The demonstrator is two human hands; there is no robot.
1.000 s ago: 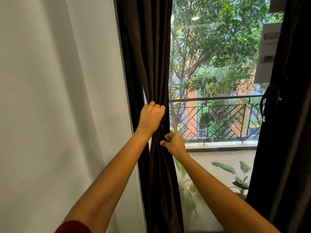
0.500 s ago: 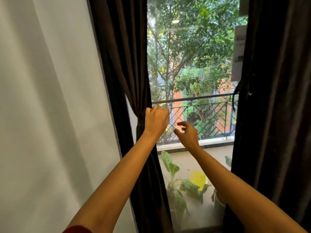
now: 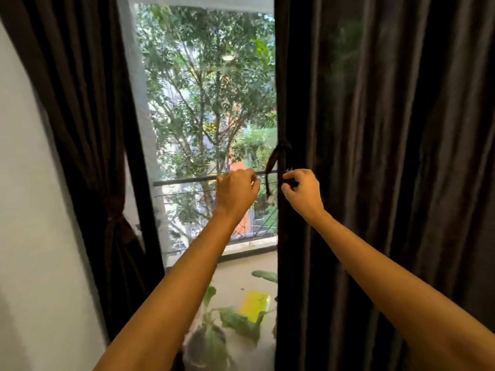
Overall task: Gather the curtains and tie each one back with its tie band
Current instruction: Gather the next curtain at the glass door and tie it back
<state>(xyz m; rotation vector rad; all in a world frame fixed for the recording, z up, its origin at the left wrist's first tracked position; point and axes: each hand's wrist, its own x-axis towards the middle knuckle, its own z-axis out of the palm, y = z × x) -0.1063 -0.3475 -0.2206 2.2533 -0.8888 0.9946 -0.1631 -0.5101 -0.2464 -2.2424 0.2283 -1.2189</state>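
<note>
From the head camera, the left curtain [image 3: 88,129] is already drawn in to a waist against the wall [image 3: 24,236]. Its left tie band [image 3: 115,210] is cinched round it, which holds the folds off the glass on that side.

The right curtain [image 3: 388,156] hangs full and ungathered, its inner edge running straight down the window. The right tie band [image 3: 272,167] dangles from that edge as a slack dark loop in front of the balcony railing [image 3: 184,180], round nothing yet.

Both arms are raised to that loop's height, which I take to mean the band is what they are after. The right hand [image 3: 302,192] pinches dark cloth at the curtain's edge between thumb and fingertips, probably to steady the hem while the band is sorted out. Whether that cloth is hem or band end is too blurred to tell.

The left hand [image 3: 237,190] sits just beside the hanging loop, apart from it, seen from the back with its fingers curled in. No cloth shows in it, so it looks poised to take the loose strand.

Half the job seems done. The right side's folds have yet to be swept together before the band can close round them. Below, beyond the glass, stands a potted plant [image 3: 211,341].
</note>
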